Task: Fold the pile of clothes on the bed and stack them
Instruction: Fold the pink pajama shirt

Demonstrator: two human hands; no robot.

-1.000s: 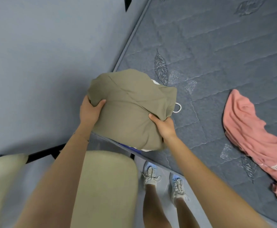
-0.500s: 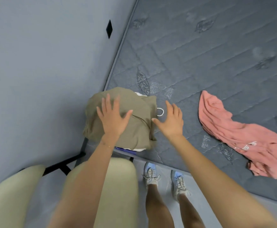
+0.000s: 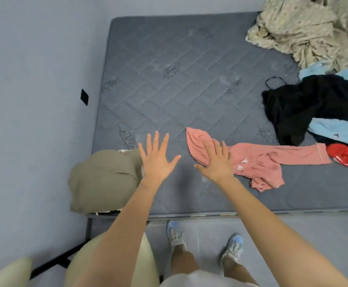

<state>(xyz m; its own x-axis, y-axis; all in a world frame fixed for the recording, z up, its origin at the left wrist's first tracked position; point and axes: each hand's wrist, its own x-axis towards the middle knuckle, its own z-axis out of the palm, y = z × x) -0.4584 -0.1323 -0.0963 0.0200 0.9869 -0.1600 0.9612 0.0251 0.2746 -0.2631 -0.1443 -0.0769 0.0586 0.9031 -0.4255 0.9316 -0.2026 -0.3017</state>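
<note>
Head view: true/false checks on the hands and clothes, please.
1. The left hand and the right hand are both open, gripping nothing. True.
2. The olive garment sits folded at the mattress corner by the wall. True.
3. The right hand appears over one end of the pink garment. True.
4. The pink garment is folded. False: it lies crumpled and stretched out.
5. The black garment tops the olive one. False: the black garment lies far right, by a light blue cloth.
</note>
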